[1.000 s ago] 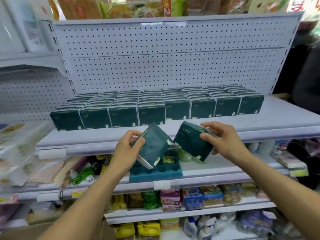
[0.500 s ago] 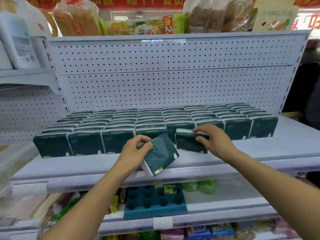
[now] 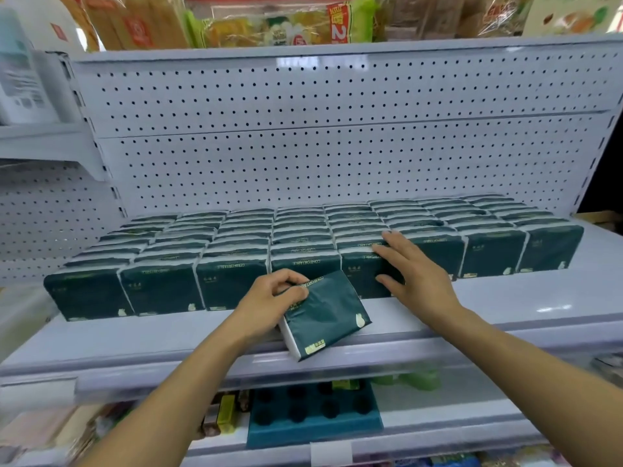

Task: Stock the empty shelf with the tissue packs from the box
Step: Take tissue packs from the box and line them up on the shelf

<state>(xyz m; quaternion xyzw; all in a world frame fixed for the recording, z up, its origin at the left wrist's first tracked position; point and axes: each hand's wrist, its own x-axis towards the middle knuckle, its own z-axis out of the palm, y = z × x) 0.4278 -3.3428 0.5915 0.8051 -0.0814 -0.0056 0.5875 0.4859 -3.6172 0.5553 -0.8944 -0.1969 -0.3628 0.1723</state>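
Several rows of dark green tissue packs (image 3: 161, 291) fill the back of the white shelf (image 3: 505, 308). My left hand (image 3: 269, 301) grips one loose tissue pack (image 3: 323, 318), tilted, over the shelf's front edge. My right hand (image 3: 414, 271) lies with straight fingers on a front-row pack (image 3: 364, 274) standing just right of the middle, thumb against its front face. The box is not in view.
A perforated white back panel (image 3: 337, 156) rises behind the packs. Bagged goods (image 3: 269, 21) sit on the shelf above. Below, a teal moulded tray (image 3: 313, 412) and small items occupy the lower shelf. A bare strip of shelf runs along the front.
My right hand has set its pack into the front row and now presses on it with flat fingers. My left hand and its pack rose slightly toward the shelf. The camera moved closer.
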